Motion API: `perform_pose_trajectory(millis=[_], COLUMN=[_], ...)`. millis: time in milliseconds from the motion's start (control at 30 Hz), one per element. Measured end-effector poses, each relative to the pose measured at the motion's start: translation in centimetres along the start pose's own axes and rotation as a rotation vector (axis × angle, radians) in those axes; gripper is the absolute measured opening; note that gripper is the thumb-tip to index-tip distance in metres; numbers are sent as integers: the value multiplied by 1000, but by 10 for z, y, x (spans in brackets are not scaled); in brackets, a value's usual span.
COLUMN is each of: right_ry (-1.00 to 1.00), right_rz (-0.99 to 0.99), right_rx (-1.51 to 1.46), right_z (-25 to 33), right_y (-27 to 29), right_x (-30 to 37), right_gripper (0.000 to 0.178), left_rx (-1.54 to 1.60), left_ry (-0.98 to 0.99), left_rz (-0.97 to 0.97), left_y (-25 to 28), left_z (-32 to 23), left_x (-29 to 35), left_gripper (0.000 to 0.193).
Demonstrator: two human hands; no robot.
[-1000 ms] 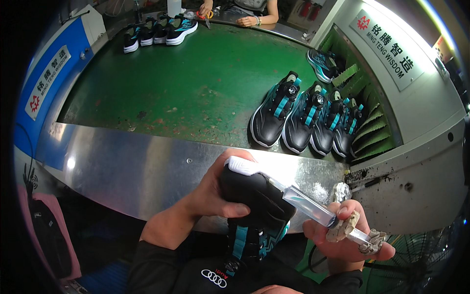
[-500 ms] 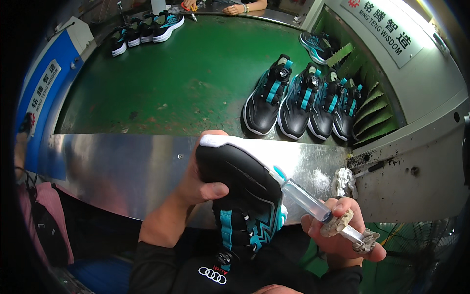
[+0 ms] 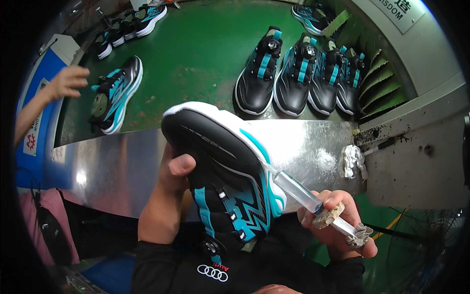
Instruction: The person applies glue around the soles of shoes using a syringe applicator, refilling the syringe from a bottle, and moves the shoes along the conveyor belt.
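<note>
My left hand (image 3: 179,169) grips a black sneaker (image 3: 215,147) with turquoise straps and a white sole, its toe tilted up and away from me. The thumb presses on the upper; the other fingers are hidden behind the shoe. In my right hand (image 3: 338,218) is a clear syringe (image 3: 296,188) holding clear liquid, with cloth-like wrapping around its flange and its plunger end. Its tip touches the seam between the upper and the sole along the shoe's side.
Several matching sneakers (image 3: 257,73) stand on the green belt (image 3: 186,63) at right, others (image 3: 147,22) at far left. A single sneaker (image 3: 117,95) lies nearer on the left, beside another person's hand (image 3: 68,82). Crumpled white tissue (image 3: 353,161) rests on the metal ledge (image 3: 107,171).
The held sneaker has turned, showing more of its side, and the syringe tip sits further back along the seam. A sneaker and another person's hand have appeared at left.
</note>
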State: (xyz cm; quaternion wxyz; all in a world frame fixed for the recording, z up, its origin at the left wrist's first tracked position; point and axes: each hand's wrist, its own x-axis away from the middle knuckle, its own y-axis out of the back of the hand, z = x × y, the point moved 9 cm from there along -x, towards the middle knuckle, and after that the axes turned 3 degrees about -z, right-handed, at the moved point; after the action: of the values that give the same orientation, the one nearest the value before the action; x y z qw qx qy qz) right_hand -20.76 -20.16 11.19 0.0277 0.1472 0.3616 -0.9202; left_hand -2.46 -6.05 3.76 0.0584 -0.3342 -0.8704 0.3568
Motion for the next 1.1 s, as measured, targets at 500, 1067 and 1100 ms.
perform_pose_trajectory(millis=[500, 1067, 1100], right_ry=[-76, -170, -155], right_rz=[5, -69, -56], right_rx=[26, 130, 164], right_z=[-20, -23, -22], right_y=[27, 28, 29], right_x=[33, 76, 76], right_gripper=[110, 103, 103], left_rx=[120, 245, 221], left_ry=[134, 156, 148], left_rz=[0, -64, -82], left_y=[29, 37, 44], left_z=[4, 16, 16], left_x=[-6, -19, -21], left_gripper=[64, 50, 49])
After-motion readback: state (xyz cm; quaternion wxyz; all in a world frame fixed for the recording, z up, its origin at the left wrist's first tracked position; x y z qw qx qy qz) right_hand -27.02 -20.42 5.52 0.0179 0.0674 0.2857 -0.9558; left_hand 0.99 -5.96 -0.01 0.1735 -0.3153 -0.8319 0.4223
